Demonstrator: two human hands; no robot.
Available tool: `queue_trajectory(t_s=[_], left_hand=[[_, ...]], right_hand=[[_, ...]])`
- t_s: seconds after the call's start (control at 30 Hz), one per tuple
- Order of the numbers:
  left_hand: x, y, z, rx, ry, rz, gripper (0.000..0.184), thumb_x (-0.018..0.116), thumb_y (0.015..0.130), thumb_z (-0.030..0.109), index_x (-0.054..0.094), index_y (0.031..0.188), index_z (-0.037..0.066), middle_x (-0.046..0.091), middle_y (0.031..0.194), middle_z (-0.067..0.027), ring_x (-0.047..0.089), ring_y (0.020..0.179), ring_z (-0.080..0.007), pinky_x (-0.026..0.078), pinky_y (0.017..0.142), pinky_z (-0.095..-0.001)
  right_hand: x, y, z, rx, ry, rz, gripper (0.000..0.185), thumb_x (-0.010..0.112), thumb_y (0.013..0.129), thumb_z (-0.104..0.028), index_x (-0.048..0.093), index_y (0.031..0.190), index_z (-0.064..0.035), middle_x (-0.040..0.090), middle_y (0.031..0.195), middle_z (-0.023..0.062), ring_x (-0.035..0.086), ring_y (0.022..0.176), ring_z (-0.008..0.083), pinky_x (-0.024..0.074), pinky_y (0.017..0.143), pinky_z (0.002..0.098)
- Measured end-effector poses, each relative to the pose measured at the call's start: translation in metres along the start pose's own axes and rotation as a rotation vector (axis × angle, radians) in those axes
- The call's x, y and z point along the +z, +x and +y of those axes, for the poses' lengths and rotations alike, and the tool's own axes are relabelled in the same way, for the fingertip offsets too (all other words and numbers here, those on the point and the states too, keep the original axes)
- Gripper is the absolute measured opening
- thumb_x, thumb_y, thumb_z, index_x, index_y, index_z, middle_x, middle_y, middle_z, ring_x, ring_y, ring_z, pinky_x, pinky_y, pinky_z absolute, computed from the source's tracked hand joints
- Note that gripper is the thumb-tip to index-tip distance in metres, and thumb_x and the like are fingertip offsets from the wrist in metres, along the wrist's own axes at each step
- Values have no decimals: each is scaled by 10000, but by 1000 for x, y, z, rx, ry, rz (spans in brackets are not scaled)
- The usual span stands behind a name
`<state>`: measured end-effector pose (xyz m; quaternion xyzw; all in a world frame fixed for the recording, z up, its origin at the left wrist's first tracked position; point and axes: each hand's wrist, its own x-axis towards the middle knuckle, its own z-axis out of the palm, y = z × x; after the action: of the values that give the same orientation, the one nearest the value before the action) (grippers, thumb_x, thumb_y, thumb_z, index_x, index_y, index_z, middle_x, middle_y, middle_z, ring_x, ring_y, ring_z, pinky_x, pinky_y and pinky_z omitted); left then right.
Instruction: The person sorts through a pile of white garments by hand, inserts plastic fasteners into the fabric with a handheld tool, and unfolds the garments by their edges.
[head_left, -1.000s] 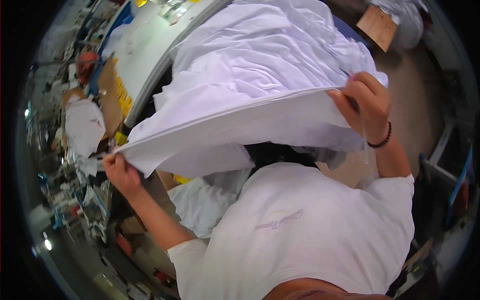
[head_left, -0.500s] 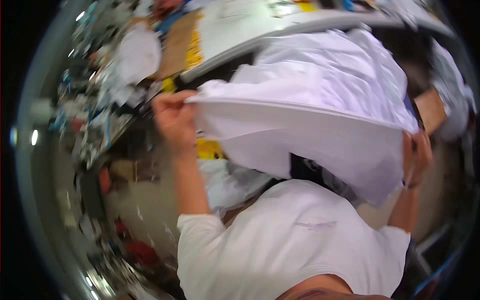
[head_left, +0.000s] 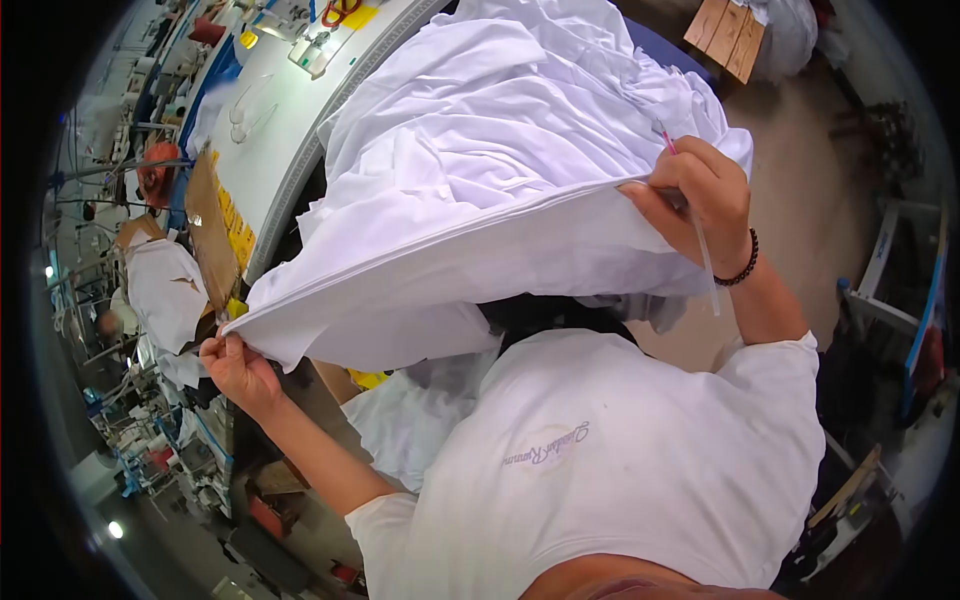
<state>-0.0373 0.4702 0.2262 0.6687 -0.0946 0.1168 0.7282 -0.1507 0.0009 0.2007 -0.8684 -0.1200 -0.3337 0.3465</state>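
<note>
A white cloth (head_left: pixel 470 250) is stretched between my two hands, its long straight edge slanting up from left to right. My left hand (head_left: pixel 240 372) pinches the lower left end of that edge. My right hand (head_left: pixel 705 195) grips the edge near its upper right end. A slim clear-barrelled pen (head_left: pixel 705 250) with a pink part by its tip also sits in the right hand, running between the fingers. Beyond the stretched edge lies a large heap of white cloth (head_left: pixel 480 90), rumpled and folded. A dark bead bracelet (head_left: pixel 745 258) circles my right wrist.
A white worktable (head_left: pixel 285 125) at the upper left carries eyeglasses (head_left: pixel 240 118) and orange-handled scissors (head_left: pixel 340 12). Brown cardboard (head_left: pixel 208 225) leans by its edge. A wooden stool (head_left: pixel 725 38) stands at the upper right. A metal frame (head_left: pixel 885 265) is at the right.
The view has turned and sharpened. In it, my left hand is lower and my right hand higher, so the cloth edge now slopes the other way. Both hands still hold the cloth.
</note>
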Motion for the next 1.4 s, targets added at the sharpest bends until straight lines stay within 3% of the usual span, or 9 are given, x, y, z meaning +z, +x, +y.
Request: queue_trajectory(t_s=[0.23,0.6,0.7,0.8,0.87,0.93,1.03,1.17,1.4], left_hand=[[-11,11,-2,-88,64,-27,150,510,790,-42,423,871,50,538,893,-91,524,842,-154,424,794,-268],[-9,32,-22,-131,102,-6,135,512,794,-35,415,864,28,512,833,-71,511,795,-138,420,765,-241],[7,37,-41,-63,380,99,124,542,786,21,462,880,21,508,851,-58,491,763,-120,396,735,-207],[82,28,-54,103,911,290,189,559,751,29,504,930,4,529,874,-70,494,832,-154,390,769,-267],[132,12,-58,503,1040,66,181,544,763,54,515,935,6,544,887,-93,500,875,-207,382,794,-305],[188,-10,-56,668,892,-330,149,549,774,111,534,893,23,547,926,-101,498,910,-270,366,818,-370],[245,-39,-55,721,746,-695,283,629,691,226,545,912,71,549,896,-54,503,905,-237,334,815,-358],[268,-44,-59,740,686,-747,243,642,669,178,552,872,79,536,752,-15,514,753,-189,347,718,-330],[264,-40,-55,542,625,-910,134,606,712,140,516,769,59,506,669,-47,479,629,-221,361,599,-310]], right_hand=[[5,2,4,-48,52,71,204,706,596,-48,537,709,-34,408,523,41,407,433,168,320,380,264],[4,4,11,-163,58,-183,181,634,623,29,540,772,-12,418,547,58,410,448,183,303,388,262],[8,5,10,-143,48,-204,173,629,622,33,530,753,-20,417,546,60,407,445,187,303,385,265],[13,4,12,-125,58,-194,170,624,619,39,519,736,-27,415,548,62,405,444,190,305,384,269],[14,4,12,-119,50,-214,171,622,616,41,515,730,-28,415,549,62,407,445,190,309,384,271],[15,4,13,-116,45,-246,172,620,614,42,511,725,-30,415,551,62,410,446,190,312,384,273],[17,4,14,-117,45,-259,182,620,608,43,506,726,-34,412,552,60,416,450,194,316,384,277],[16,4,14,-115,57,-243,189,630,604,30,504,728,-35,417,558,60,421,452,199,320,383,281],[17,3,19,-117,102,-261,190,642,604,6,514,738,-38,417,560,59,423,451,205,324,386,286]])
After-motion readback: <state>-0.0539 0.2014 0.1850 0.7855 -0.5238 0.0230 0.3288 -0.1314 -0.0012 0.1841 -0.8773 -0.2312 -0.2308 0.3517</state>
